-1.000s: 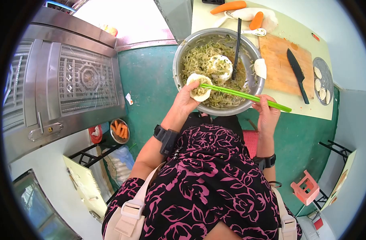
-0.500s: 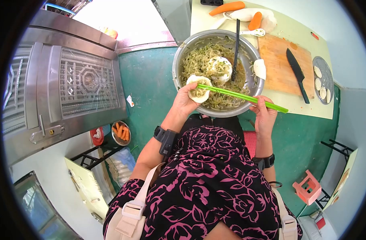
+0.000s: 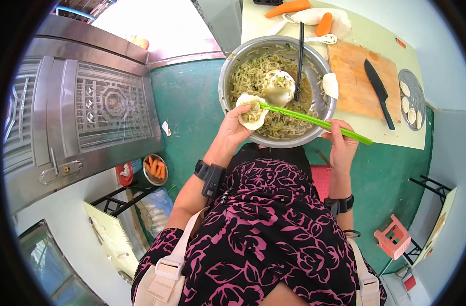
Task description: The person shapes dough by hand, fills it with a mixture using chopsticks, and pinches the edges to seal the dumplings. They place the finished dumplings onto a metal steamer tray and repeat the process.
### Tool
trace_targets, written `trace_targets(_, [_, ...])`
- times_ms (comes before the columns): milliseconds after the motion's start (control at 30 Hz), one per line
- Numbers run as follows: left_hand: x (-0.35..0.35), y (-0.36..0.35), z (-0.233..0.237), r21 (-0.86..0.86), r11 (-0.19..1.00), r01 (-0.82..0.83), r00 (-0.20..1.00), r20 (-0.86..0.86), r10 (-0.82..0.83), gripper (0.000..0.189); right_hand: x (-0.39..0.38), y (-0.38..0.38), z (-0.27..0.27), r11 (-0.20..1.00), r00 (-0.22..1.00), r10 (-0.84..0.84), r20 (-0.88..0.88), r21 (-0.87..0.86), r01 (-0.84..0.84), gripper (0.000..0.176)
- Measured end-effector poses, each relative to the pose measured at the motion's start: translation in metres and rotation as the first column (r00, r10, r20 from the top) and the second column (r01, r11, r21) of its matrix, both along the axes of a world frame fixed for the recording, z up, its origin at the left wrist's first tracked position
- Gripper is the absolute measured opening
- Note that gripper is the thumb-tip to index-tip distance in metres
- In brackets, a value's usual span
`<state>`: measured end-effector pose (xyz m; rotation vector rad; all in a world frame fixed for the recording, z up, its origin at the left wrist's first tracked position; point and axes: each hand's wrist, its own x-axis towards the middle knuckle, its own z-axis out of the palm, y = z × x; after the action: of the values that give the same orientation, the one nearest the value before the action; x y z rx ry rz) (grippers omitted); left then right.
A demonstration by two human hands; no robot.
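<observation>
My left hand (image 3: 236, 126) is closed on the edge of a round dough wrapper (image 3: 252, 124), with shredded filling (image 3: 253, 113) lying in its middle. Between the fingers of my right hand (image 3: 342, 143) is a pair of green chopsticks (image 3: 314, 121), their tips at the wrapper's right edge. Both hands are over the near rim of a large metal bowl (image 3: 224, 84) of pale green shredded filling (image 3: 248, 71). A round white thing (image 3: 288, 81), partly covered with shreds, sits in the bowl. Black chopsticks (image 3: 300, 64) lean inside, and a white piece, perhaps dough (image 3: 330, 85), lies over the right rim.
Right of the bowl, a cutting board (image 3: 347, 81) carries a black knife (image 3: 379, 93). Beyond it, a round tray (image 3: 410, 81) holds several filled dough pieces. Carrots (image 3: 289, 7), a white radish (image 3: 340, 23) and a white spoon (image 3: 325, 39) lie at the back.
My right hand has moved slightly right, drawing the green chopstick tips from over the filling to the wrapper's edge. The wrapper remains in my left hand, its filling more exposed.
</observation>
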<state>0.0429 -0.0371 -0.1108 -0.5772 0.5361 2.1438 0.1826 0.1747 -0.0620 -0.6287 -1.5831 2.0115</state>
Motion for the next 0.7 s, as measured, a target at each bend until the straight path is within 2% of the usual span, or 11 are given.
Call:
trace_targets(33, [0.0,0.0,0.0,-0.004,1.0,-0.003,1.0,0.0,0.003,0.039,0.0,0.001,0.003,0.998,1.0,0.02,-0.02,0.052,-0.019,0.012])
trace_targets(133, [0.0,-0.001,-0.001,-0.005,1.0,-0.006,1.0,-0.005,0.006,0.039,0.001,0.009,0.003,0.998,0.998,-0.056,-0.039,-0.024,0.055,0.012])
trace_targets(233, [0.0,0.001,-0.001,0.009,1.0,0.009,1.0,-0.012,-0.009,0.039,0.0,0.006,0.0,0.987,0.998,-0.059,-0.029,-0.152,0.054,0.011])
trace_targets(333, [0.0,0.001,0.002,0.015,1.0,0.016,1.0,-0.02,-0.015,0.039,-0.001,0.002,-0.007,0.989,0.999,-0.023,0.03,-0.146,0.027,0.011])
trace_targets(433, [0.001,0.0,-0.002,-0.008,0.999,0.032,0.999,-0.021,-0.032,0.04,0.001,0.001,-0.004,0.998,1.0,0.015,-0.002,-0.065,-0.015,0.011])
trace_targets(533, [0.0,0.0,-0.005,-0.027,0.999,0.047,0.999,-0.026,-0.048,0.04,0.002,0.006,0.002,0.996,0.998,-0.029,-0.046,-0.082,0.025,0.011])
trace_targets(700, [0.002,0.002,0.0,-0.067,0.997,0.05,0.998,-0.023,-0.052,0.039,0.002,0.004,-0.001,0.993,1.0,0.028,0.014,-0.113,-0.026,0.01])
